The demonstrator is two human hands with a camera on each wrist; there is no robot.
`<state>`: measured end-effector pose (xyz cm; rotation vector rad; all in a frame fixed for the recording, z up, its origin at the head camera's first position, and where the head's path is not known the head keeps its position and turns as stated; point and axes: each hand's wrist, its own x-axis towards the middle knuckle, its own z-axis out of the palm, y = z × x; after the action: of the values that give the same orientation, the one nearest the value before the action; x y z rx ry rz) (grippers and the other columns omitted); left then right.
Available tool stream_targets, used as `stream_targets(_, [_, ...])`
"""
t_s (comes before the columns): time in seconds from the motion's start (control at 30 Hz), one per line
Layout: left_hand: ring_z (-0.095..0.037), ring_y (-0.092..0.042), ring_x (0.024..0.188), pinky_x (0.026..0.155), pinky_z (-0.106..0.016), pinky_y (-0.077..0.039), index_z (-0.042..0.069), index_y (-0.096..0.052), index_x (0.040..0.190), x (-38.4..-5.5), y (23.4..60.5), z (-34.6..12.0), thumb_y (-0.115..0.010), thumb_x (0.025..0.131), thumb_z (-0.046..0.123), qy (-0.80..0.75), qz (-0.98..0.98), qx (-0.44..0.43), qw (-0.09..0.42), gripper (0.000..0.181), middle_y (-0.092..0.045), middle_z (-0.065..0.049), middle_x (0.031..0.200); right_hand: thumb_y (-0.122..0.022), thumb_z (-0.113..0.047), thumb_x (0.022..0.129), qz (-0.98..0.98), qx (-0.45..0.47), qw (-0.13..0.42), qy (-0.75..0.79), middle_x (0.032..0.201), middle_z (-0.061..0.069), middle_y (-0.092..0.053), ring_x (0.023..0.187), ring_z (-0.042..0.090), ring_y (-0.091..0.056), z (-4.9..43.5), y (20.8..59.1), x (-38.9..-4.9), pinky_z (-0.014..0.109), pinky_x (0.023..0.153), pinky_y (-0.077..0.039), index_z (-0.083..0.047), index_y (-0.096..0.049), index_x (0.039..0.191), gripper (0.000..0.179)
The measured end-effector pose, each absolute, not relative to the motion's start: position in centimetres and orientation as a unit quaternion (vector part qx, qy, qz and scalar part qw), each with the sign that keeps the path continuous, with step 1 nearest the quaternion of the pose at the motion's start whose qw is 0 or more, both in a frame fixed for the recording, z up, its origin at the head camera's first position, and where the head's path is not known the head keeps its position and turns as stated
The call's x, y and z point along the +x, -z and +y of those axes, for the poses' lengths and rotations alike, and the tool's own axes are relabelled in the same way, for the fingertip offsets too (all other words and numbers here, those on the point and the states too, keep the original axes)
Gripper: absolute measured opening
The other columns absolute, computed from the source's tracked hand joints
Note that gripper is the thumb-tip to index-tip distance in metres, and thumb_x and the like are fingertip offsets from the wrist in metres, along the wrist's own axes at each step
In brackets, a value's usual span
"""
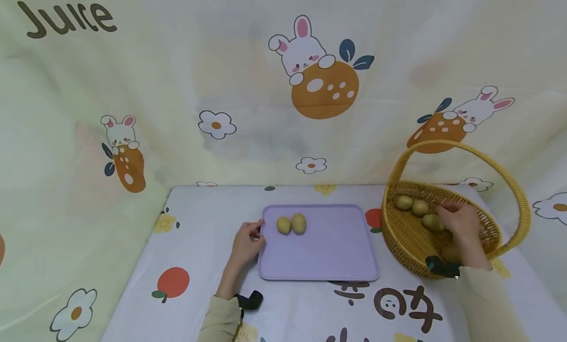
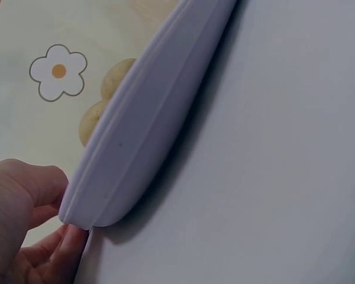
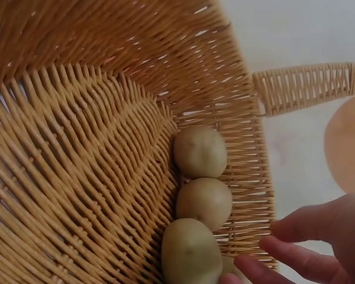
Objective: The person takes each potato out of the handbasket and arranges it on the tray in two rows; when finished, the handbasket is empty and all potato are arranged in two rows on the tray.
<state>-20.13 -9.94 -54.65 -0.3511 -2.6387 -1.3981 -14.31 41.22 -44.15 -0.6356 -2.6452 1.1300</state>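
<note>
Dark lettering (image 1: 385, 303): printed on the white tablecloth (image 1: 195, 243), in front of the tray.
Left hand (image 1: 245, 243): placed at the tray's left edge, the rim pinched between thumb and fingers.
Purple tray (image 1: 328, 253): set on the tablecloth, between the hands.
Tray potatoes (image 1: 299, 224): two, laid side by side towards the tray's far left corner.
Right hand (image 1: 462, 226): held inside the basket, fingers loosely bent, nothing seen grasped; whether a potato is touched cannot be told.
Wicker basket (image 1: 405, 248): stood right of the tray, topped by an arched handle.
Basket potatoes (image 1: 420, 207): three lined up along the wall; another partly hidden beneath the wrist.
Backdrop (image 1: 248, 66): printed with rabbits, oranges and flowers.
</note>
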Motion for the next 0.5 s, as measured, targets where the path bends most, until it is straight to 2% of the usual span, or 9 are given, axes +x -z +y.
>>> stream_targets(0.13, [-0.017, -0.059, 0.083, 0.072, -0.026, -0.048, 0.000, -0.064, 0.127, -19.9, 54.5, -9.8, -0.065, 0.076, -0.001, 0.466, -0.875, -0.114, 0.068, 0.052, -0.058, -0.011, 0.099, -0.054, -0.015, 0.093, -0.901, -0.206, 0.098, -0.368, 0.111, 0.036, -0.059, 0.096, 0.043, -0.053, 41.5, 44.4, -14.3, 0.031, 0.065, -0.039, 0.020, -0.059, 0.116, 0.042])
stream_targets(0.33, [-0.018, -0.060, 0.084, 0.073, -0.027, -0.048, 0.001, -0.065, 0.127, -20.0, 54.6, -10.0, -0.066, 0.076, -0.001, 0.466, -0.874, -0.114, 0.070, 0.051, -0.058, -0.011, 0.101, -0.056, -0.016, 0.090, -0.921, -0.169, 0.090, -0.338, 0.106, 0.035, -0.062, 0.086, 0.037, -0.056, 42.2, 44.7, -14.6, 0.031, 0.063, -0.041, 0.019, -0.062, 0.110, 0.040])
stream_targets(0.4, [-0.018, -0.059, 0.084, 0.073, -0.027, -0.048, 0.000, -0.065, 0.127, -20.0, 54.7, -10.1, -0.066, 0.076, -0.001, 0.467, -0.874, -0.114, 0.069, 0.051, -0.058, -0.011, 0.100, -0.057, -0.015, 0.089, -0.929, -0.153, 0.080, -0.328, 0.100, 0.033, -0.064, 0.077, 0.030, -0.057, 42.5, 44.7, -14.7, 0.032, 0.061, -0.042, 0.018, -0.063, 0.108, 0.039])
stream_targets(0.43, [-0.017, -0.059, 0.084, 0.073, -0.027, -0.048, 0.000, -0.064, 0.127, -19.9, 54.7, -10.1, -0.066, 0.076, -0.001, 0.467, -0.874, -0.114, 0.068, 0.051, -0.058, -0.011, 0.100, -0.058, -0.014, 0.087, -0.932, -0.143, 0.078, -0.324, 0.091, 0.030, -0.065, 0.072, 0.025, -0.055, 42.6, 44.7, -14.7, 0.031, 0.059, -0.042, 0.018, -0.064, 0.104, 0.036])
stream_targets(0.5, [-0.017, -0.059, 0.084, 0.073, -0.027, -0.048, 0.001, -0.064, 0.127, -19.9, 54.8, -10.2, -0.066, 0.076, -0.001, 0.468, -0.874, -0.111, 0.065, 0.052, -0.058, -0.010, 0.100, -0.058, -0.011, 0.082, -0.934, -0.131, 0.077, -0.323, 0.068, 0.020, -0.058, 0.061, 0.017, -0.046, 42.7, 44.7, -14.6, 0.030, 0.055, -0.037, 0.017, -0.061, 0.085, 0.028])
